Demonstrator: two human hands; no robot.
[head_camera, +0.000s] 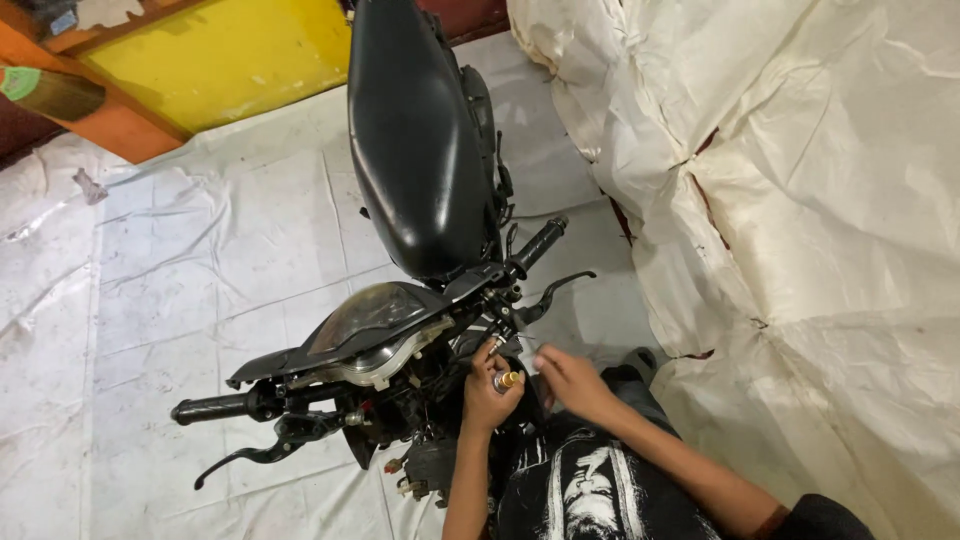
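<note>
The left hand (487, 393) grips a small brass-tipped part (507, 380), fingers clamped round it, its long axis pointing right toward the right hand (570, 380), whose fingertips pinch together just beside it, below the motorbike's handlebar (520, 262)

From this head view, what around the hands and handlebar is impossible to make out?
- Small metal part in the left hand: too small to identify.
- Right hand fingertips: whether they hold anything is unclear, too small.
- Front wheel: hidden behind the headlight and the person's dark clothing.
- Motorcycle rear: cut off by the top edge.
</note>
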